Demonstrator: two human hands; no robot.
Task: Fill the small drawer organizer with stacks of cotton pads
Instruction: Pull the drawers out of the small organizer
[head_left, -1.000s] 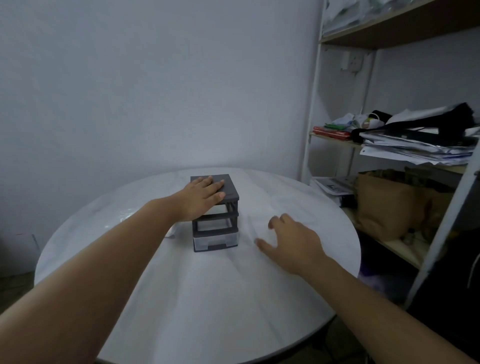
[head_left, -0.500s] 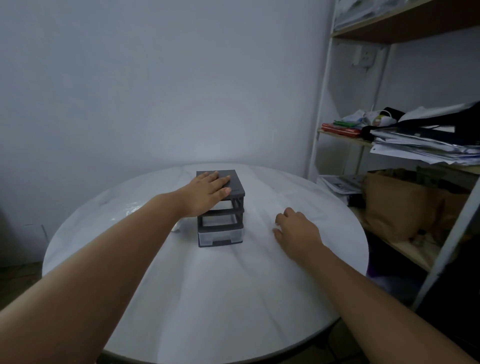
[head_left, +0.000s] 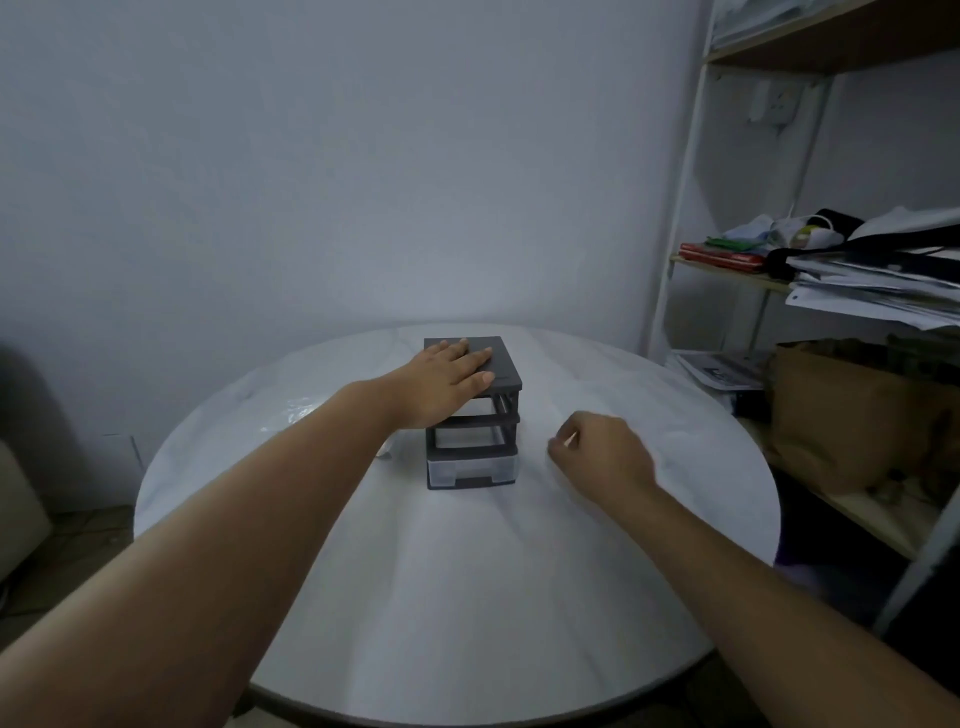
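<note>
The small drawer organizer (head_left: 471, 431) has a dark grey frame and stands at the far middle of the round white table (head_left: 457, 597). Its bottom clear drawer (head_left: 470, 467) is closed, and the slots above look open at the front. My left hand (head_left: 447, 379) lies flat on the organizer's top with straight fingers. My right hand (head_left: 602, 457) rests on the table just right of the organizer with its fingers curled. A pale spot shows at its fingertips; I cannot tell what it is. A small white thing (head_left: 385, 448) peeks out behind my left wrist.
Crinkled clear plastic (head_left: 293, 413) lies on the table's left part. A white shelf unit (head_left: 675, 234) stands to the right, holding stacked papers (head_left: 872, 291) and a brown paper bag (head_left: 841, 415). A plain wall is behind the table.
My right hand moved a little toward the organizer and its fingers curled in from lying flat. My left hand stayed on the organizer's top.
</note>
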